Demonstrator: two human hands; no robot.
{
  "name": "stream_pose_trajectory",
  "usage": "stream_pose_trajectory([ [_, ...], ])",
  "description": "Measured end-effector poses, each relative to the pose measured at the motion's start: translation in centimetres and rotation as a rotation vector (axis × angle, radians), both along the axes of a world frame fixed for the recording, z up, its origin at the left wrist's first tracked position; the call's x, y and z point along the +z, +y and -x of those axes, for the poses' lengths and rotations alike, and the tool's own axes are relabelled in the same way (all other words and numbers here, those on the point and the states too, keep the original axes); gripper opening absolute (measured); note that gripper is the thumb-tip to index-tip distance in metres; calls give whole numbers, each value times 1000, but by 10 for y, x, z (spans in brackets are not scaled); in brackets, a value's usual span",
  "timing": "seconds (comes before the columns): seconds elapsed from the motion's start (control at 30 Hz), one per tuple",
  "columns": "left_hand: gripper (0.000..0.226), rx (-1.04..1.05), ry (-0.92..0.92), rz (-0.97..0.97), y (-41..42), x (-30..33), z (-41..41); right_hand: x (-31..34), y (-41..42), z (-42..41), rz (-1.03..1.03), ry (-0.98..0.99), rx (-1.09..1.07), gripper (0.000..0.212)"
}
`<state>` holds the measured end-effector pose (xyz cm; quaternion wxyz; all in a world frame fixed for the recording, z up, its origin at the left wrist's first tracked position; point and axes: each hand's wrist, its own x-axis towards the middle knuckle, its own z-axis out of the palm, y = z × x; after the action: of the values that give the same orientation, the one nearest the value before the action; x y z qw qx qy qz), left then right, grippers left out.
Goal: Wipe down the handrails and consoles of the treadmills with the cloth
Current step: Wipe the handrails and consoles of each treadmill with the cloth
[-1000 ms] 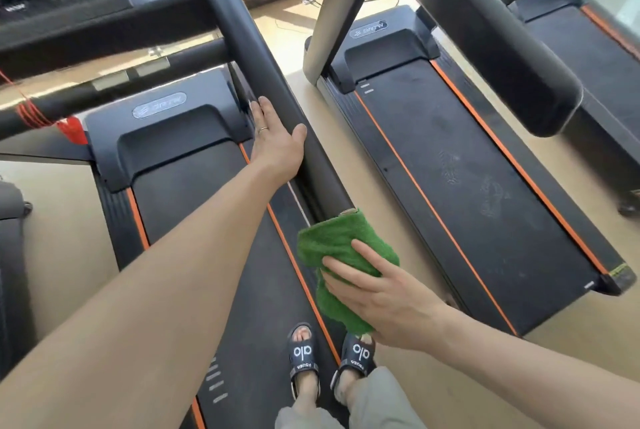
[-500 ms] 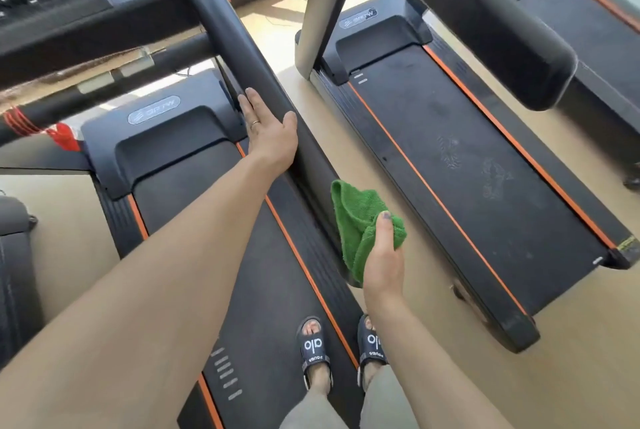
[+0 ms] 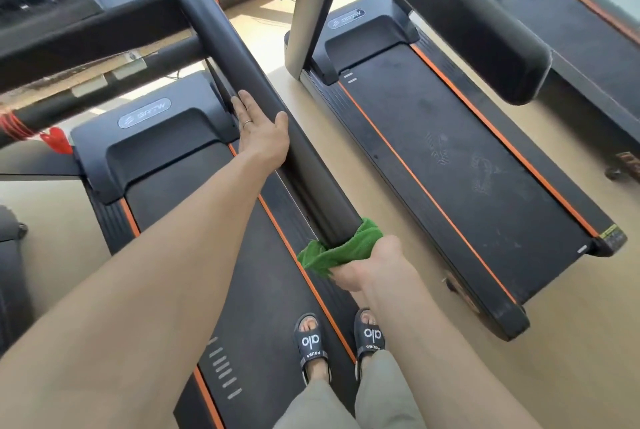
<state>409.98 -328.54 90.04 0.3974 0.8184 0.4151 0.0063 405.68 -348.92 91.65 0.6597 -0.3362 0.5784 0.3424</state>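
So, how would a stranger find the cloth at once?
Start at the treadmill the person stands on, and follow its right handrail down to the near end. The cloth is wrapped there, gripped by the right hand. It is the only green thing.

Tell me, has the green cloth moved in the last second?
Yes. The green cloth left the handrail, hung beside it, and now wraps the rail's near end again, gripped by the right hand.
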Motion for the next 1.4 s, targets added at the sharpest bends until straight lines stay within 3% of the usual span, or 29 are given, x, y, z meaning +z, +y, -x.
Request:
stream_pose_trajectory([
  [0.1, 75, -8, -12, 9, -1, -2, 1, -3, 5, 1, 116, -61, 30, 23],
  [0.2, 75, -2, -20, 13, 0, -3, 0, -7, 14, 7, 188, -128, -4, 45],
  [0.3, 76, 1, -29, 29, 0, -6, -1, -17, 14, 2, 91, -101, -26, 61],
  [0.47, 75, 13, -57, 38, 0, -10, -2, -41, -12, 7, -139, -22, 24, 51],
  [0.6, 75, 0, -71, 11, 0, -10, -2, -47, -27, 4, -299, -165, 191, 47],
  [0.73, 74, 15, -79, 16, -1, -11, -2, -52, -21, -8, -61, -356, 369, 39],
  [0.83, 74, 14, -83, 27, -3, -7, -2, -31, -11, -15, 283, -692, 758, 45],
  [0.9, 74, 19, -78, 31, -3, -7, -2, -13, 3, -12, 417, -1039, 1083, 40],
  [0.97, 75, 26, -66, 39, -4, -5, -1, -9, 12, -4, 685, -1404, 1497, 50],
  [1.03, 75, 19, -69, 45, -3, -5, -2, -17, 14, 2, 940, -1791, 1719, 60],
  [1.1, 75, 23, -74, 61, 1, -6, -4, -27, 12, 5, 1026, -2017, 2034, 60],
  [1.2, 76, 31, -47, 94, 3, -9, -4, -35, 1, 17, 1093, -2090, 2706, 52],
  [1.27, 76, 22, -54, 89, 3, -8, -4, -30, -6, 14, 1128, -1946, 3047, 50],
  [1.33, 75, 25, -64, 81, 3, -9, -3, -23, -3, 4, 1095, -1912, 3198, 45],
  [1.4, 75, 17, -73, 74, 2, -10, -3, -17, 13, -7, 1013, -2008, 3126, 41],
])
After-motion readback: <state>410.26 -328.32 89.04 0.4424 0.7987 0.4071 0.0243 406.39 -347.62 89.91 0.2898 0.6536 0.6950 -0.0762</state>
